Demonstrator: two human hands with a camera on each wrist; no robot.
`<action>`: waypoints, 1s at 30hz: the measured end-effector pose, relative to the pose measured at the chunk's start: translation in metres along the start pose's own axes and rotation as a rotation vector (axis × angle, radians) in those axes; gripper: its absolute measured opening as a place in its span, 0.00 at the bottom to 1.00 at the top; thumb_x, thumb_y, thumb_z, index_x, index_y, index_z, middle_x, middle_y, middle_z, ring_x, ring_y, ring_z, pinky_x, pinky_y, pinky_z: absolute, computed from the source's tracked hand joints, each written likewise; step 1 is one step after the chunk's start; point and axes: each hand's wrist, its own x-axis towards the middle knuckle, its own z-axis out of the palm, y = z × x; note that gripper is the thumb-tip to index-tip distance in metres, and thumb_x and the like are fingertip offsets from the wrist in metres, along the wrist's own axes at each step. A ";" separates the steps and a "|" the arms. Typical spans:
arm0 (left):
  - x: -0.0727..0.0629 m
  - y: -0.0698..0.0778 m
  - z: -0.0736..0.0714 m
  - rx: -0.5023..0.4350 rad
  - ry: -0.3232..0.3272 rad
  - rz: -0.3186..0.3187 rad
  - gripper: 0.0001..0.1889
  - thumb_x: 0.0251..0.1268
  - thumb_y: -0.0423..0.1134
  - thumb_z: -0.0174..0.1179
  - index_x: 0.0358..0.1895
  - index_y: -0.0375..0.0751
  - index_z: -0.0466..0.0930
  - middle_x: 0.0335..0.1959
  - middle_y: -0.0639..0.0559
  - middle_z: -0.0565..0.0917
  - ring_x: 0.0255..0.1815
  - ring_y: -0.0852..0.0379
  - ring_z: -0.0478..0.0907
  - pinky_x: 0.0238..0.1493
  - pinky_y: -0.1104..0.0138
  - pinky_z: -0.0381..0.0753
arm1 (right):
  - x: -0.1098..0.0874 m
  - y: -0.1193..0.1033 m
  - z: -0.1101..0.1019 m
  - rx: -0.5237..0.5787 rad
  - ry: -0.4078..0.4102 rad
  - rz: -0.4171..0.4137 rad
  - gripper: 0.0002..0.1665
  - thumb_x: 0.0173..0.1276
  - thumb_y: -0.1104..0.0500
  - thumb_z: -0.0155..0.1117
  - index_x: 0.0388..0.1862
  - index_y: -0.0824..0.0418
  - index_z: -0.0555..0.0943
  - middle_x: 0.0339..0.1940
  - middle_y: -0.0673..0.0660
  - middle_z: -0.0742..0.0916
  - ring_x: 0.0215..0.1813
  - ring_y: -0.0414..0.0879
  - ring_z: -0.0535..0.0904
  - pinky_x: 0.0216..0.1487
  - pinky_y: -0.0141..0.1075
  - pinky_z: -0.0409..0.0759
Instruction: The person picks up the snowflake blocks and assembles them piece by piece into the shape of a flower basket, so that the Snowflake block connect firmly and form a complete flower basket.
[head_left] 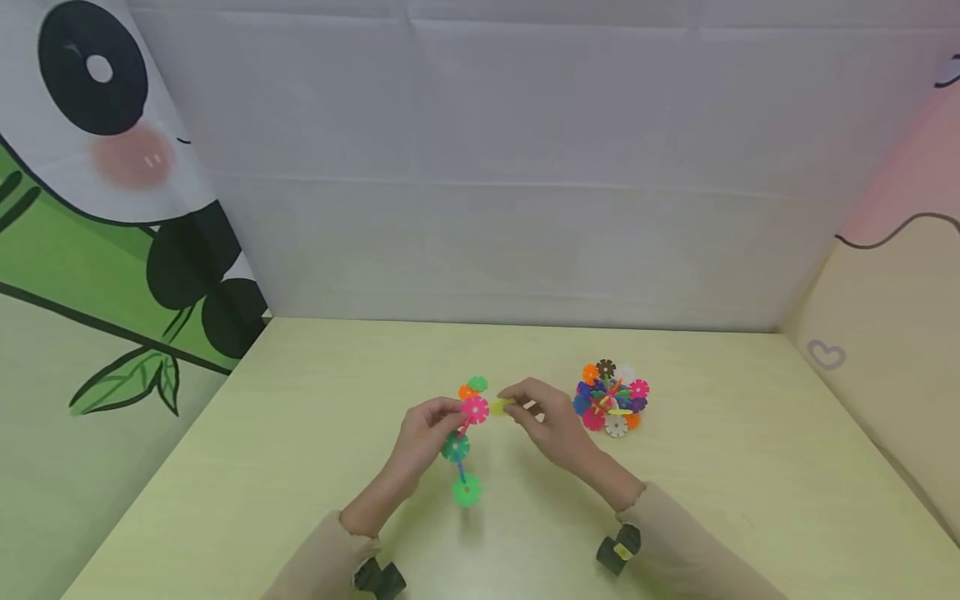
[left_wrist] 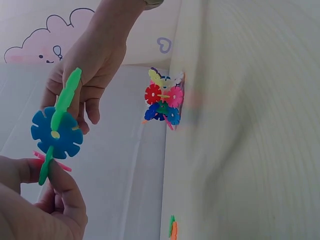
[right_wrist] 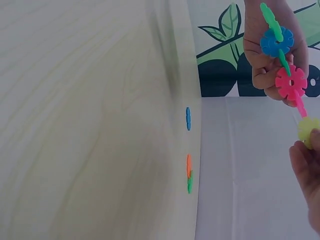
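Note:
My left hand (head_left: 427, 437) pinches a chain of notched plastic discs joined at their slots. A light green disc (head_left: 467, 490) hangs at its lower end. Above that come a blue disc (right_wrist: 270, 44), seen face-on in the right wrist view, a green one and a pink disc (head_left: 476, 409). Between thumb and fingers, my right hand (head_left: 553, 421) holds a yellow disc (right_wrist: 307, 131). Its edge meets the second pink disc (right_wrist: 300, 104) at the chain's upper end; whether their slots are joined I cannot tell. Both hands are raised above the table.
On the table (head_left: 315, 400), a pile of many-coloured discs (head_left: 611, 398) lies right of my right hand. Behind the chain lie a loose orange disc (right_wrist: 189, 165) and a green disc (right_wrist: 190, 183). A blue disc (right_wrist: 188, 119) lies near them. A pale cloth wall (head_left: 525, 208) stands behind.

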 end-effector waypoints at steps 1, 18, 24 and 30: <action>0.000 0.000 0.000 0.001 -0.002 -0.002 0.10 0.68 0.32 0.57 0.46 0.29 0.82 0.36 0.43 0.86 0.29 0.63 0.76 0.32 0.74 0.77 | 0.000 0.000 0.000 -0.005 0.000 -0.008 0.09 0.64 0.73 0.65 0.42 0.66 0.83 0.36 0.60 0.89 0.34 0.50 0.84 0.35 0.31 0.86; -0.004 0.004 0.005 -0.008 -0.025 0.016 0.09 0.66 0.30 0.59 0.43 0.28 0.83 0.30 0.51 0.85 0.27 0.62 0.75 0.30 0.74 0.75 | 0.002 0.003 0.005 -0.189 0.043 -0.291 0.10 0.57 0.74 0.69 0.35 0.63 0.85 0.29 0.54 0.87 0.33 0.43 0.84 0.40 0.26 0.84; -0.006 0.005 0.006 -0.018 -0.024 0.030 0.08 0.67 0.30 0.57 0.42 0.27 0.83 0.31 0.51 0.85 0.27 0.61 0.75 0.30 0.74 0.75 | 0.002 0.001 0.006 -0.188 0.040 -0.265 0.10 0.56 0.75 0.70 0.34 0.63 0.85 0.29 0.54 0.87 0.33 0.43 0.84 0.40 0.27 0.84; -0.006 0.005 0.006 -0.005 -0.023 0.019 0.09 0.68 0.32 0.57 0.43 0.27 0.82 0.32 0.50 0.86 0.28 0.61 0.75 0.30 0.74 0.75 | 0.001 0.002 0.005 -0.180 0.034 -0.254 0.11 0.56 0.75 0.70 0.35 0.63 0.85 0.30 0.54 0.87 0.32 0.42 0.83 0.36 0.24 0.83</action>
